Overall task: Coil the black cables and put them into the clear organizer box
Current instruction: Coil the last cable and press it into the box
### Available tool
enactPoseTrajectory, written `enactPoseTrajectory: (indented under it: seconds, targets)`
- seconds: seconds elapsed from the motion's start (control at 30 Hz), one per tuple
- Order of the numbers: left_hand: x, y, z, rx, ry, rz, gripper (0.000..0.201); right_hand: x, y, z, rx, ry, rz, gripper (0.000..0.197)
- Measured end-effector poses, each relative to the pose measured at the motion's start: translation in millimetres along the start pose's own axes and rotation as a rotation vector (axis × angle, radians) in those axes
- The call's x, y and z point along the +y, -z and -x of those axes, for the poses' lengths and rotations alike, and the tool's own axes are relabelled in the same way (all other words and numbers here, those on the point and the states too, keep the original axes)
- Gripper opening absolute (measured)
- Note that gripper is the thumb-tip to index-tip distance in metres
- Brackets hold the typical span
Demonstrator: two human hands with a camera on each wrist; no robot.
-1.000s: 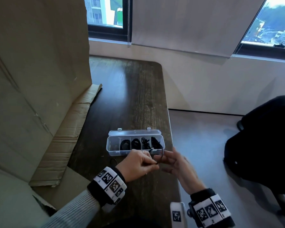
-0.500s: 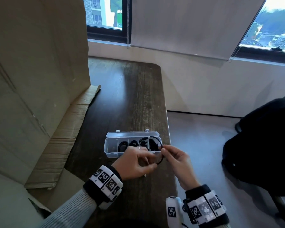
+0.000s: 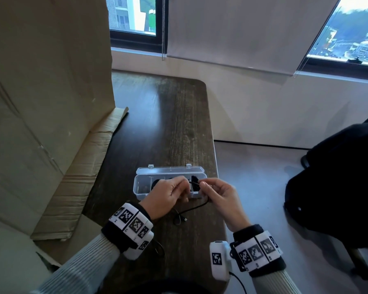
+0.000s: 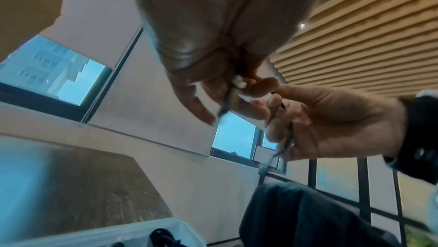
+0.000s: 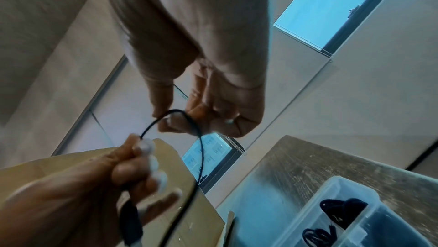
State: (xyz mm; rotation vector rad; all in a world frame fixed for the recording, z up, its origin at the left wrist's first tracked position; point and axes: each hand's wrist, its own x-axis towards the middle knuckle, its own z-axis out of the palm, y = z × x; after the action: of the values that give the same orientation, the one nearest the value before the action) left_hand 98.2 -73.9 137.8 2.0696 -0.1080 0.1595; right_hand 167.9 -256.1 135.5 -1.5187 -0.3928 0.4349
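A: Start at the left hand (image 3: 165,197). It is curled, fingertips pinching the black cable (image 3: 192,207) just in front of its knuckles, with a plug end poking out below the fingers in the right wrist view.

B: And the loop between the hands?

A: One small arc, running from that pinch across to the right hand (image 3: 218,193), whose thumb and forefinger pinch the same cable. The rest hangs below both hands and trails onto the desk (image 3: 179,115), its free plug lying near the left wrist.

B: So the likely trouble?

A: The coil looks barely started. If either pinch loosens, I would expect the springy loop to open and the winding to be lost. The trailing tail could also snag on the desk edge or under the left wrist as it is drawn up.

B: The clear organizer box (image 3: 170,170)?

A: Open, just beyond both hands' fingertips, with coiled cables already in several compartments. Its leftmost section, beyond the left hand, looks free, though the hands hide part of the box. A loose coil may spring over a divider or tangle with its neighbours.
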Motion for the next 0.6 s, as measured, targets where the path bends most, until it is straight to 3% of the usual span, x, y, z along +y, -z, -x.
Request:
enactPoseTrajectory:
  seconds: [0.13, 0.2, 0.33, 0.4, 0.5, 0.6]
  targets:
    - [9, -4, -3, 0.120, 0.169, 0.525, 0.023, 12, 1, 1, -0.258, -0.080, -0.158, 0.030]
    - [12, -2, -3, 0.176, 0.267, 0.732, 0.026, 20, 3, -1, -0.249, -0.098, -0.174, 0.030]
    - [19, 1, 0, 0.203, 0.307, 1.057, 0.031, 28, 0, -6, -0.278, -0.096, -0.019, 0.021]
    - [23, 3, -2, 0.256, 0.287, 1.135, 0.032, 30, -8, -5, -0.306, -0.090, 0.069, 0.009]
    - [25, 9, -9, 0.349, 0.216, 1.157, 0.033, 30, -21, -1, -0.344, -0.095, 0.185, 0.027]
    - [20, 12, -13, 0.405, 0.211, 1.012, 0.025, 26, -26, 2, -0.365, -0.099, 0.235, 0.024]
